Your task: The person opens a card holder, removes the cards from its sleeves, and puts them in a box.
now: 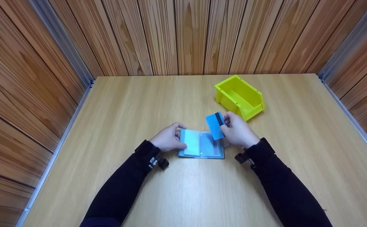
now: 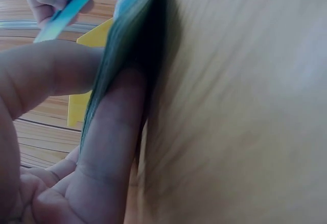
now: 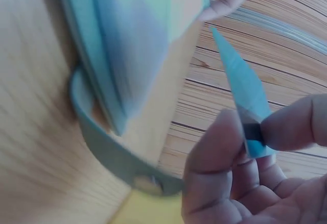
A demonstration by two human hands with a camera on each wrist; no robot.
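Observation:
A blue card holder [image 1: 192, 143] lies open on the table, its clear plastic sleeves facing up. My left hand [image 1: 170, 138] pinches its left edge; in the left wrist view the thumb is on one side of the cover [image 2: 110, 55] and a finger is beneath it. Above the holder's right half, my right hand [image 1: 238, 130] pinches a blue card [image 1: 214, 125] with a black stripe. The right wrist view shows this card [image 3: 242, 83] tilted between thumb and fingers, apart from the sleeves. A strap with a snap [image 3: 115, 155] sticks out from the holder's cover.
A yellow open-fronted bin [image 1: 238, 96] stands behind my right hand on the wooden table [image 1: 139, 104]. Wood-plank walls [image 1: 189, 37] with grey metal corner strips enclose the table at the back and both sides.

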